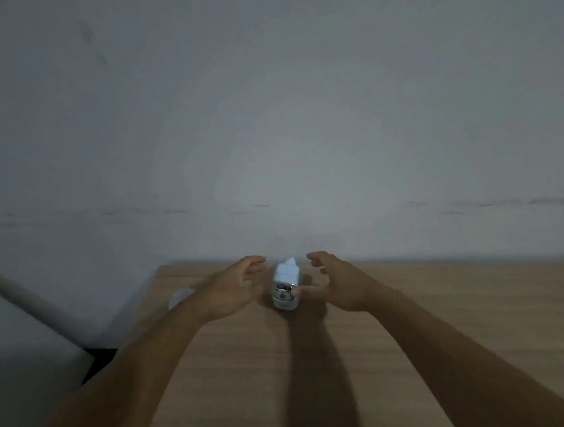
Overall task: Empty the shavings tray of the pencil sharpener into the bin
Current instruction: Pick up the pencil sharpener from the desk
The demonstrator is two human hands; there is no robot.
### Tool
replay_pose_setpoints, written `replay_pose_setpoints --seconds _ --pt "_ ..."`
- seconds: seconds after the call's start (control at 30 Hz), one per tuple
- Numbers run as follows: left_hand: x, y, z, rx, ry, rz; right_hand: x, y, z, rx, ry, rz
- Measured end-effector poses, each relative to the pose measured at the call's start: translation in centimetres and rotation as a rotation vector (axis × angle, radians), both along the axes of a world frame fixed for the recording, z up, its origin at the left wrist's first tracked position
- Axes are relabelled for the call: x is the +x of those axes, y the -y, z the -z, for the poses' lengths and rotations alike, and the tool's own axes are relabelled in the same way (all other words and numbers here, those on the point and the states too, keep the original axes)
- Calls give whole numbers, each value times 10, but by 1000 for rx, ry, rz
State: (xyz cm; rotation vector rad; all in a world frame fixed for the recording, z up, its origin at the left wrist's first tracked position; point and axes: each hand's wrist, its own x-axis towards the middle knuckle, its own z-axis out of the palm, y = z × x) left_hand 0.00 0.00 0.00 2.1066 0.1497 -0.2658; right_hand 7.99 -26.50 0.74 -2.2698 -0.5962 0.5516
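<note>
A small white pencil sharpener (286, 287) stands on the wooden table (445, 319) near its far edge, its metal front face turned toward me. My left hand (234, 290) is just left of it, fingers curved and apart, not touching it. My right hand (336, 282) is just right of it, fingers spread, with the thumb tip at the sharpener's front right side. The picture is dim and blurred. I cannot make out the shavings tray as a separate part. No bin is in view.
A bare grey wall (268, 115) rises right behind the table. A pale round thing (180, 297) lies at the table's left edge behind my left forearm. A light grey slanted surface (28, 344) fills the lower left, with a dark gap beside the table.
</note>
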Motion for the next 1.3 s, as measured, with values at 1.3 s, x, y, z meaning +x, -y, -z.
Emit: replay_pose_setpoints --seconds 1.3 --pt "-313 64 75 -176 312 -68 -307 24 86 293 275 -29"
